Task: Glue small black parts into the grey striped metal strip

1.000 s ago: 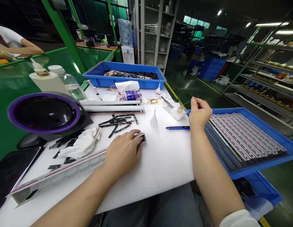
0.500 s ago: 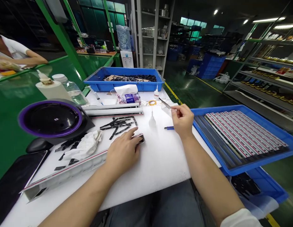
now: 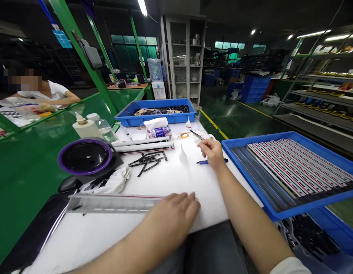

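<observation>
My left hand (image 3: 176, 215) is wrapped over the right end of a long pale rail (image 3: 113, 204) with a red line along its edge; the fingers hide that end. The rail lies across the front of the white table. My right hand (image 3: 213, 153) is raised above the table's right part, with thumb and fingers pinched on dark metal tweezers (image 3: 196, 134) that point up and left. Under that hand lies a blue utility knife (image 3: 203, 162). A small needle-tipped bottle (image 3: 182, 156) stands between both hands. Black strips (image 3: 149, 163) lie in a loose heap behind the rail.
At right, a blue tray (image 3: 242, 173) holds several red-lined rails (image 3: 302, 163). A crumpled white cloth (image 3: 118, 180) and a purple-rimmed round black device (image 3: 85, 156) are at left. Behind are a tissue pack (image 3: 159, 132), more rails (image 3: 145, 147) and a blue bin (image 3: 156, 121). A co-worker (image 3: 56, 93) sits at far left.
My left hand has come nearer my body and moved right with the rail, which now lies more level across the table. My right hand keeps the tweezers. The camera view has shifted too.
</observation>
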`<state>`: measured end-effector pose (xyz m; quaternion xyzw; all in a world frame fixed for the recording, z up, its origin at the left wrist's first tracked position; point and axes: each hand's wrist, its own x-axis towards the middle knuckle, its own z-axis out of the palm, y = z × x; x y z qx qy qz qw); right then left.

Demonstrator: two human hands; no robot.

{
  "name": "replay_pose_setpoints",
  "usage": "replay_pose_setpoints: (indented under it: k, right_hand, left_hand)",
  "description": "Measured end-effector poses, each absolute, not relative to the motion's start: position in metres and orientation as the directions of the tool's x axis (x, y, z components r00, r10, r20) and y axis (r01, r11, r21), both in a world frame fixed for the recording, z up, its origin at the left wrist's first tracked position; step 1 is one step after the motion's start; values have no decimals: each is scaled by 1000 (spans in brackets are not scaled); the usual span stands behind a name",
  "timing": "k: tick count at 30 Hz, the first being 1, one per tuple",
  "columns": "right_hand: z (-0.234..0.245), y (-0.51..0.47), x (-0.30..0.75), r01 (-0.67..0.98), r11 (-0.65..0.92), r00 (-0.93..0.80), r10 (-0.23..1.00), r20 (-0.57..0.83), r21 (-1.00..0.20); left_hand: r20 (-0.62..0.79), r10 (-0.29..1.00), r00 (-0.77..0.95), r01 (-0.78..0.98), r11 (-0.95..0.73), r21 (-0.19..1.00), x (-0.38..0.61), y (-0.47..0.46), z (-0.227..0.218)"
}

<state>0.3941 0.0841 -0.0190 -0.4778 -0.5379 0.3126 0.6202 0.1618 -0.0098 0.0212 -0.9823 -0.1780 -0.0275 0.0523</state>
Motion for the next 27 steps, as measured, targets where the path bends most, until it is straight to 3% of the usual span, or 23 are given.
replay_pose_setpoints:
  k: [2, 3, 5, 6, 9, 13, 15, 18, 20, 22, 24, 27]
  right_hand:
    - [-21, 80, 382, 6, 253, -115, 961, 251, -967]
    - [-22, 78, 375, -61, 155, -337, 927, 166, -986]
    - [-24, 73, 361, -134, -78, -690, 723, 36, -988]
    - [-25, 71, 355, -140, -172, -785, 620, 3, -975]
    - [-27, 64, 339, -126, -313, -892, 451, -31, -941]
    - [-25, 57, 328, -78, -369, -958, 284, -33, -926]
    - [-21, 54, 328, -96, -379, -957, 291, -20, -920]
    - [-15, 51, 334, -235, -383, -902, 427, 54, -894]
    - [-12, 50, 340, -363, -348, -837, 529, 139, -864]
    - [-11, 50, 342, -470, -277, -761, 608, 226, -838]
    - [-11, 49, 340, -522, -182, -686, 671, 282, -833]
    - [-13, 49, 334, -520, -50, -589, 744, 316, -852]
  left_hand:
    - [158, 166, 973, 199, -955, -221, 170, -29, 25]
    - [194, 81, 978, 134, -950, -280, 174, -36, 25]
    - [211, -48, 976, 27, -940, -341, 182, -44, 23]
    - [201, -81, 976, -8, -940, -341, 186, -46, 21]
    - [133, -105, 985, -70, -967, -243, 203, -48, 13]
    - [69, -137, 988, -129, -985, -111, 222, -43, 8]
    - [123, -127, 984, -110, -985, -136, 220, -40, 13]
    - [313, -117, 943, -69, -985, -159, 197, -39, 27]
    - [501, 70, 863, 126, -989, -79, 174, -41, 37]
    - [665, 425, 615, 497, -863, 91, 154, -41, 41]
    - [599, 674, 433, 724, -655, 214, 142, -34, 39]
    - [323, 812, 487, 808, -559, 187, 135, -12, 31]
